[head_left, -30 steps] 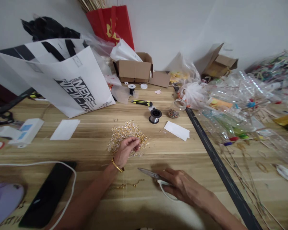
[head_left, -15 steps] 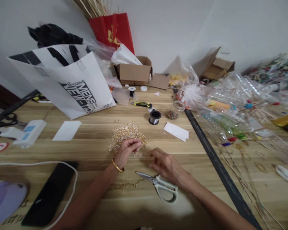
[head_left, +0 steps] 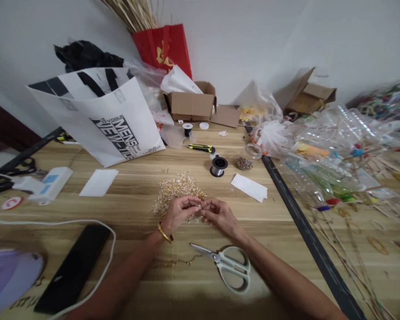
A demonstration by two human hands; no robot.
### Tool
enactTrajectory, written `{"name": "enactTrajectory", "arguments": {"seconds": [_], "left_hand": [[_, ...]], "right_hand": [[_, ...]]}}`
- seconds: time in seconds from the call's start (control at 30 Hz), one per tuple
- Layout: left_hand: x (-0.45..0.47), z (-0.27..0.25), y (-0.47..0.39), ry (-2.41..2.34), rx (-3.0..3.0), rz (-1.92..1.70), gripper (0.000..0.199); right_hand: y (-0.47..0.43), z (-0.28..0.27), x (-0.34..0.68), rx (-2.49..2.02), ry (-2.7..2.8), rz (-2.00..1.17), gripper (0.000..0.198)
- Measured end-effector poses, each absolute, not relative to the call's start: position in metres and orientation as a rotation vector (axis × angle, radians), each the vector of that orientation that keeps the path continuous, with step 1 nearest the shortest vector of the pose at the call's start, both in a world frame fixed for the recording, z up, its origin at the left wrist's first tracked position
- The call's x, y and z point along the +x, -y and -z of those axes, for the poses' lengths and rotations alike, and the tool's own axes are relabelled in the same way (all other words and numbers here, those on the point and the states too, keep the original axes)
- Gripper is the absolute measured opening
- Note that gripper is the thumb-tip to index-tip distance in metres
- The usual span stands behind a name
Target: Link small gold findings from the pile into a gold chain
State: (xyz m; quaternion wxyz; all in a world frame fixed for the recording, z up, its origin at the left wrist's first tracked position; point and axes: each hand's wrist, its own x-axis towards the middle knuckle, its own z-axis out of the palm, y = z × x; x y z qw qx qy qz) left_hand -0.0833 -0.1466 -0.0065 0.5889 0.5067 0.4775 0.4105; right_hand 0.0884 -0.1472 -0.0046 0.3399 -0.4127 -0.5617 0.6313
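Note:
My left hand, with a gold bangle at the wrist, is closed in a pinch at the near edge of a pile of small gold and clear beads. My right hand is also pinched, its fingertips meeting the left ones. Something tiny and shiny shows between the fingertips, too small to name. Below the right hand lie scissors with pale green handles, blades pointing left. A thin gold chain rests on the table left of the blade tips.
Beyond the beads are a wire spool, a yellow-black box cutter and a jar of mixed beads. A white paper bag stands at left, near a black phone and cable. Plastic bottles crowd the right side.
My right hand has moved up and left, from above the scissors to the left hand's fingertips. The left hand stays by the bead pile. The whole view has shifted slightly.

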Motion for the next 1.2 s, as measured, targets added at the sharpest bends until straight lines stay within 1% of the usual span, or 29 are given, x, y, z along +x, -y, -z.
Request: {"name": "enactTrajectory", "arguments": {"seconds": [0.3,0.57,0.8,1.2], "left_hand": [[-0.094,0.001,0.140,-1.119,1.350,-0.839,0.030],[-0.104,-0.003,0.136,-1.148,1.310,-0.894,0.027],[-0.107,-0.005,0.134,-1.186,1.226,-0.900,0.030],[-0.103,-0.007,0.138,-1.122,1.286,-0.906,0.031]], "right_hand": [[0.145,0.012,0.095,-1.101,1.462,-1.663,0.026],[0.144,0.015,0.096,-1.109,1.399,-1.698,0.028],[0.143,0.016,0.097,-1.094,1.450,-1.701,0.029],[0.145,0.004,0.098,-1.019,1.686,-1.728,0.016]]}}
